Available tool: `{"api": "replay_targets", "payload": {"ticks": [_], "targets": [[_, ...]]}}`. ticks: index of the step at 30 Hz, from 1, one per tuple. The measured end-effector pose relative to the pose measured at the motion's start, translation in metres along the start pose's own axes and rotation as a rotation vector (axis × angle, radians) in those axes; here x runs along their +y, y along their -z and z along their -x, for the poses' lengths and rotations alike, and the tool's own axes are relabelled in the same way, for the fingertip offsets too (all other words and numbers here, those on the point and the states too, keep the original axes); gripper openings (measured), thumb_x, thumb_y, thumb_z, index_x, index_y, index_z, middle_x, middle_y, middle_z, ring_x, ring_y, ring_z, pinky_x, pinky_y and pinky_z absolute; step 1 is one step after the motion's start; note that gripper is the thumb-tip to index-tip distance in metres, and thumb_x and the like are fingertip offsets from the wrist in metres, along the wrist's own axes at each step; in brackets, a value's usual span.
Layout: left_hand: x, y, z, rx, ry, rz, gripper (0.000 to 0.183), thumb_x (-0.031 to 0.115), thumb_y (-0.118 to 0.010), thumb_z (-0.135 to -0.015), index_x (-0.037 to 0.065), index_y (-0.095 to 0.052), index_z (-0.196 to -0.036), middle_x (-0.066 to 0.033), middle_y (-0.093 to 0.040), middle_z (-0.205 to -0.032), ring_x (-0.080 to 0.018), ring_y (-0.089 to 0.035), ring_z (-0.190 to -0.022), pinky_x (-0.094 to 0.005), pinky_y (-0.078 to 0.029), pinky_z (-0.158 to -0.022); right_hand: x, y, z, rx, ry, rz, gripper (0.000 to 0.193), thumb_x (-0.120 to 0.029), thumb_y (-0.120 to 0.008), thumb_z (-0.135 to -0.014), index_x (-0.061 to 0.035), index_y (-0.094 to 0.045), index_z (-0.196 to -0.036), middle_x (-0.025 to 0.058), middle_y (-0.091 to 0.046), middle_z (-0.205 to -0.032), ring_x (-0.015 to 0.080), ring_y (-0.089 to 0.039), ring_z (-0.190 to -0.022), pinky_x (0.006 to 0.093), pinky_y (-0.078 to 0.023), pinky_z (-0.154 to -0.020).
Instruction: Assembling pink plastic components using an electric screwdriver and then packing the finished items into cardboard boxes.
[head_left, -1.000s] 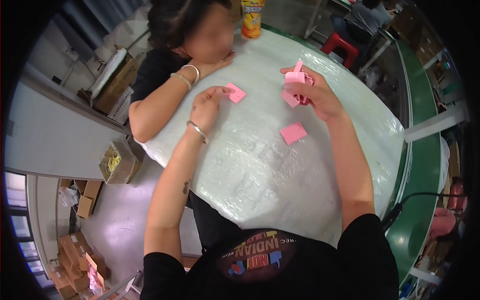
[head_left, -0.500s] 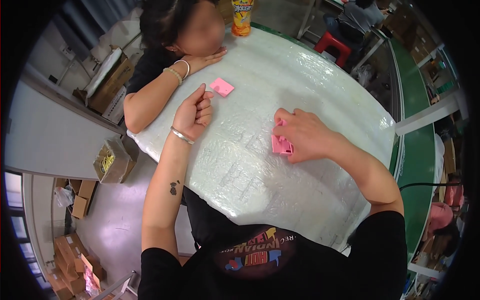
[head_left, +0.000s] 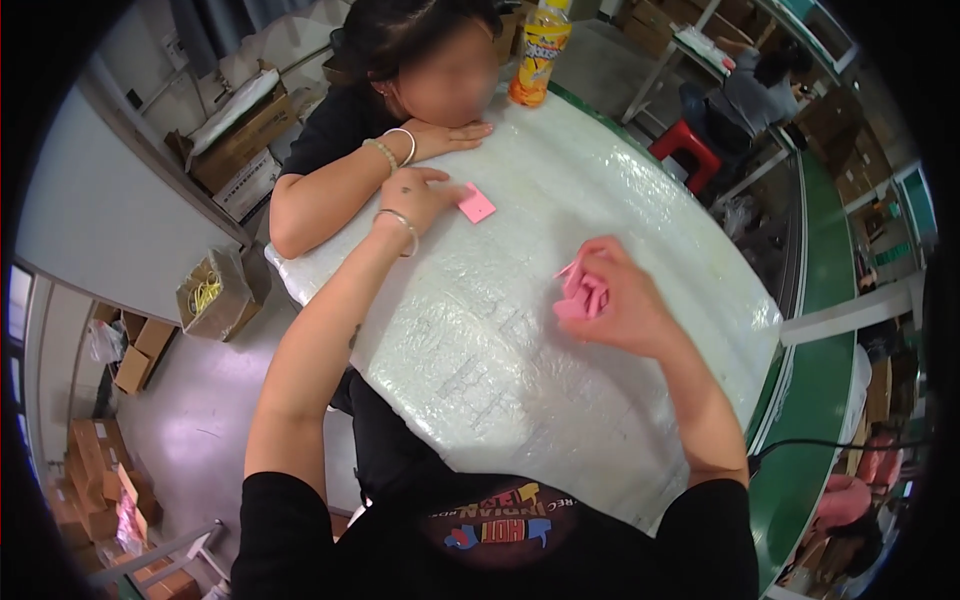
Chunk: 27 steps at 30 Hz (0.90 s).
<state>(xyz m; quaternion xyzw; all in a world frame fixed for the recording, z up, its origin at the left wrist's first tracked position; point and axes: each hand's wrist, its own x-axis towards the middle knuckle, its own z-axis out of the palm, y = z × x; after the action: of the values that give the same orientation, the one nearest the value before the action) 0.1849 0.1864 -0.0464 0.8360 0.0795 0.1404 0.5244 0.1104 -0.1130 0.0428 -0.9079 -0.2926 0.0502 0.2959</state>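
Pink paper pieces (head_left: 581,293): small bunch, held in R hand (head_left: 620,305) just above the table (head_left: 520,400), right of centre. R fingers curled together around the bunch, clamped on it; some pink edges stick out to the left of the fingertips.

Single pink square (head_left: 477,204): lies flat on the table farther off, toward the far left part of the top. L hand (head_left: 425,195) rests beside it, fingertips touching or just at its near-left corner; cannot tell if there is real contact. L fingers loosely bent, close together, not closed on anything. Bracelet (head_left: 398,222) on L wrist.

Table: rounded top under wrinkled clear plastic wrap. Surface between the two hands and toward the near edge is bare. Near-left edge curves past the L forearm; right edge runs along a green strip (head_left: 800,440).

Second person (head_left: 400,80) sits at the far-left edge, forearm and hand (head_left: 450,135) laid on the table just beyond the single square, near L hand but apart from it.

Orange drink bottle (head_left: 535,55) upright at the far edge, well apart from both hands.

Containers: open cardboard box (head_left: 212,292) on the floor left of the table, yellow items inside, kind not readable. More cardboard boxes (head_left: 100,470) stacked lower left, contents not visible. Red stool (head_left: 685,150) beyond the far-right edge.
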Motion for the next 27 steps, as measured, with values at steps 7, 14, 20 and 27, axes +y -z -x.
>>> {"api": "replay_targets", "payload": {"ticks": [7, 14, 20, 27], "targets": [[0.036, 0.0, -0.001, -0.375, 0.119, -0.378, 0.037, 0.031, -0.083, -0.065, 0.002, -0.072, -0.084, -0.0081, -0.065, -0.067, -0.0154, -0.062, -0.065, -0.0292, -0.049, -0.064, -0.011, -0.03, -0.015, -0.024, 0.086, 0.164, 0.036, -0.018, -0.079, -0.06, -0.0044, -0.06, -0.088, 0.0056, -0.05, -0.11, 0.0184, -0.06, -0.088, 0.0319, -0.049, -0.075], [0.033, 0.034, 0.081, -0.278, 0.335, 0.61, 0.02, 0.024, -0.075, -0.08, 0.005, -0.068, -0.08, 0.0087, -0.05, -0.058, -0.0002, -0.032, -0.045, -0.0216, -0.022, -0.041, -0.032, -0.014, -0.032, -0.174, -0.045, -0.647, 0.047, -0.02, -0.081, -0.056, -0.0005, -0.061, -0.094, 0.0069, -0.049, -0.115, 0.0168, -0.058, -0.09, 0.0323, -0.048, -0.079], [0.011, 0.105, 0.162, -0.09, 0.399, 0.899, 0.017, 0.021, -0.074, -0.081, 0.005, -0.068, -0.086, 0.0101, -0.047, -0.056, 0.0007, -0.029, -0.046, -0.0207, -0.018, -0.042, -0.096, -0.056, -0.068, -0.468, -0.025, -0.961, 0.056, -0.022, -0.081, -0.051, 0.0006, -0.06, -0.098, 0.0091, -0.05, -0.117, 0.0184, -0.058, -0.091, 0.0306, -0.047, -0.082], [-0.06, 0.187, 0.267, 0.359, 0.491, 1.086, 0.009, 0.015, -0.069, -0.085, 0.006, -0.066, -0.085, 0.0116, -0.043, -0.055, 0.0023, -0.028, -0.044, -0.0194, -0.017, -0.04, -0.226, -0.162, -0.107, -0.956, 0.025, -0.862, 0.064, -0.022, -0.081, -0.047, 0.0023, -0.06, -0.102, 0.0101, -0.054, -0.112, 0.0215, -0.06, -0.092, 0.0325, -0.047, -0.083]]}}
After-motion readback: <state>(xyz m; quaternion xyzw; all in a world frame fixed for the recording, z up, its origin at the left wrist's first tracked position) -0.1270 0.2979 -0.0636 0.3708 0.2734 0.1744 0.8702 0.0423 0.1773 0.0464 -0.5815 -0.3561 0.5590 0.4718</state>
